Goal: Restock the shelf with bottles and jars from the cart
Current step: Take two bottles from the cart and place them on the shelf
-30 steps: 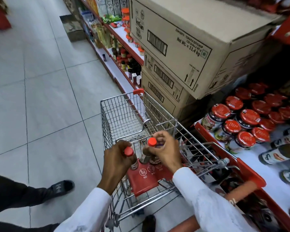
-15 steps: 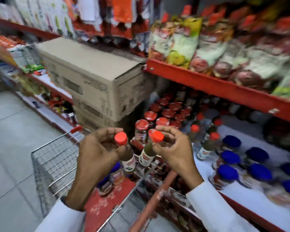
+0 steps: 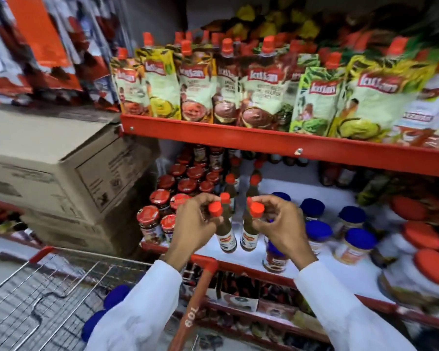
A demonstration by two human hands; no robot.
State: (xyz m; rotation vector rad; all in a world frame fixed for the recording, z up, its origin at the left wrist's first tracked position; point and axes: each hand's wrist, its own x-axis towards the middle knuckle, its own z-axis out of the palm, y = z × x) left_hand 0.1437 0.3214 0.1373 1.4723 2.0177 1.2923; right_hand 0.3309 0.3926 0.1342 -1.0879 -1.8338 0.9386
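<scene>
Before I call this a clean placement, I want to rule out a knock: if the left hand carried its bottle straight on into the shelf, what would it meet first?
Probably the red-capped bottles standing in a row just behind; the left hand points at them, though depth is unclear.

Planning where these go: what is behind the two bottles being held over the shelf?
Behind the two held bottles, more red-capped bottles stand in two rows running back on the white shelf. The hands cover the nearest ones; the upper shelf edge hides the back.
</scene>
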